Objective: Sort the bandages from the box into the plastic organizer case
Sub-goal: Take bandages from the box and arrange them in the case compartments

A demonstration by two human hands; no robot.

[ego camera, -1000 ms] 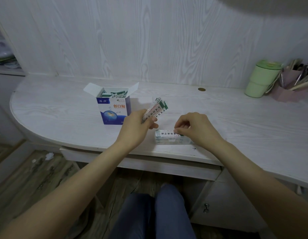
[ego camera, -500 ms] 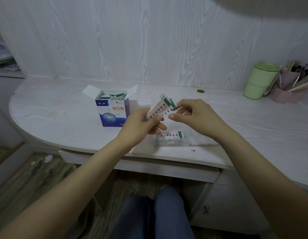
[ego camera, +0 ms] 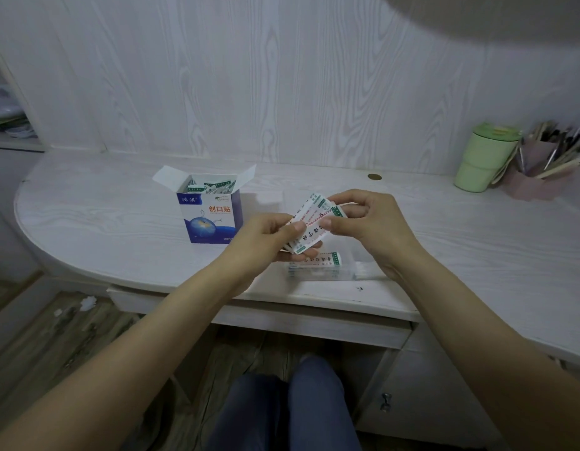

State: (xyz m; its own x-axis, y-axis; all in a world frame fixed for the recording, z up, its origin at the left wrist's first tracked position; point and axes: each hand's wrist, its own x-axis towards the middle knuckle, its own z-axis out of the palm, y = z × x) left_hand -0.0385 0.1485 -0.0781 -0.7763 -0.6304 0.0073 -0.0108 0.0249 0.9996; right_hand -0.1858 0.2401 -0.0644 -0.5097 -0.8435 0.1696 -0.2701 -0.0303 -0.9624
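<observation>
Fanned stack of wrapped bandages [ego camera: 309, 224] held above desk [ego camera: 119, 219], between both hands. Left hand [ego camera: 265, 237] grips lower end, thumb pressed on top. Right hand [ego camera: 370, 222] pinches upper end of top bandage. Directly below hands, clear plastic organizer case [ego camera: 317, 271] lies on desk near front edge, bandages inside. Open blue-and-white box [ego camera: 209, 211] stands left of hands, more bandages upright inside. Green cup [ego camera: 483, 157] far right.

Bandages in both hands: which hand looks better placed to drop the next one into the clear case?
Probably the right hand: it pinches the top bandage directly above the clear case.
</observation>
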